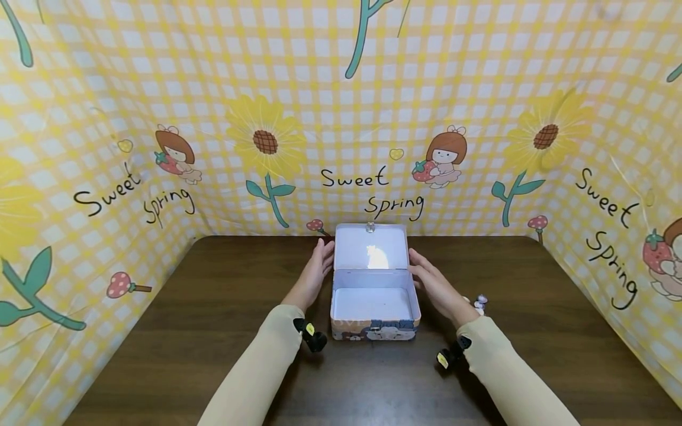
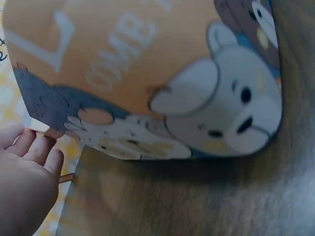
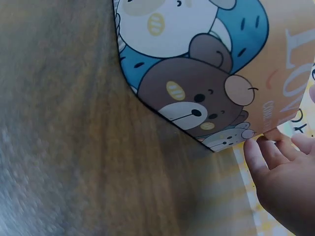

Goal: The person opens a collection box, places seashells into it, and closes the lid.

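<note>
A rectangular tin box (image 1: 375, 305) with cartoon bears on its outside stands on the table, its lid (image 1: 362, 245) raised at the back and its pale inside showing no contents. My left hand (image 1: 311, 275) is at the box's left side near the lid hinge; in the left wrist view the fingers of the left hand (image 2: 29, 172) reach the box's rear edge. On the right side, my right hand (image 1: 437, 287) lies with its fingers extended by the lid's lower corner; in the right wrist view the right hand (image 3: 285, 177) touches the rear edge with its fingertips.
A small white and grey figure (image 1: 481, 303) sits on the brown table (image 1: 213, 355) just right of my right wrist, partly hidden. Behind the table hangs a yellow checked cloth (image 1: 341, 118) with printed flowers and lettering, which also runs along both sides.
</note>
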Available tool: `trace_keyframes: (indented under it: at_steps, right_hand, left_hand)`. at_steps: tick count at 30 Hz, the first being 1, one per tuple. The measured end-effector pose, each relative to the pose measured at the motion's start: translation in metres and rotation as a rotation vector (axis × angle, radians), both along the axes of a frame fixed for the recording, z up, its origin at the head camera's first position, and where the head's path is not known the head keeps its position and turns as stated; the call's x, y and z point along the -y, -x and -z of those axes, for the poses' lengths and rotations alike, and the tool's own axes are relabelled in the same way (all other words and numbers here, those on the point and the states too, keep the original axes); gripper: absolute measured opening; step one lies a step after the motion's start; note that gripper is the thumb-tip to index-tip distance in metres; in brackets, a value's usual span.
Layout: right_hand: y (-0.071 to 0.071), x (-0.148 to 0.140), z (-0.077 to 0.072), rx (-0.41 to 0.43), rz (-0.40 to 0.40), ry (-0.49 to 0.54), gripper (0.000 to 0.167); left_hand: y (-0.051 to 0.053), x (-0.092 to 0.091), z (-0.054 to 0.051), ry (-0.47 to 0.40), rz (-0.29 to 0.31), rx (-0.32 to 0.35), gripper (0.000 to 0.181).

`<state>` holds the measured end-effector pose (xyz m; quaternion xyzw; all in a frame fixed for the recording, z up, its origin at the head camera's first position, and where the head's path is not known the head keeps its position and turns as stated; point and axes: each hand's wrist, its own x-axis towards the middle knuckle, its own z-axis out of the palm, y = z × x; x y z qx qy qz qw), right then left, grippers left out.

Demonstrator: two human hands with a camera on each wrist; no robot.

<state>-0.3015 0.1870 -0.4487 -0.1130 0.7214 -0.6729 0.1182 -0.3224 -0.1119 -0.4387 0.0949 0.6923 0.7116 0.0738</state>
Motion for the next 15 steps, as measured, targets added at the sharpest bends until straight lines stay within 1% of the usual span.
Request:
trace_keyframes:
  at_steps: [4, 7, 8, 9, 10, 11, 14, 15]
  right_hand:
    - [0.001, 0.0007, 0.0022, 0.034, 0.007, 0.023, 0.065]
    - [0.0007, 0.001, 0.0023, 0.054, 0.006, 0.029, 0.065]
    - [0.0003, 0.001, 0.0021, 0.058, 0.006, 0.024, 0.065]
    - [-0.0001, 0.0009, 0.0018, 0.061, 0.005, 0.018, 0.065]
    - [-0.0002, 0.0007, 0.0016, 0.063, 0.004, 0.01, 0.065]
    - [-0.0003, 0.0005, 0.0014, 0.063, -0.001, 0.001, 0.065]
    - [0.0001, 0.0004, 0.0012, 0.063, -0.004, -0.018, 0.065]
    - [0.0002, 0.0, 0.0014, 0.061, -0.007, -0.018, 0.065]
  left_hand:
    - [0.0003, 0.0015, 0.0019, 0.032, 0.012, 0.03, 0.083]
    - [-0.0005, 0.0033, 0.0035, 0.053, 0.032, 0.018, 0.083]
    - [-0.0036, 0.0034, -0.0007, 0.066, 0.044, 0.024, 0.082]
    - [-0.0045, 0.0037, -0.0027, 0.077, 0.055, 0.03, 0.083]
    - [-0.0043, 0.0041, -0.0023, 0.086, 0.061, 0.033, 0.084]
    - [-0.0039, 0.0047, -0.0022, 0.098, 0.067, 0.032, 0.086]
    - [-0.0048, 0.0045, -0.0046, 0.129, 0.075, 0.021, 0.084]
    - [-0.0031, 0.0059, -0.0006, 0.133, 0.074, -0.002, 0.083]
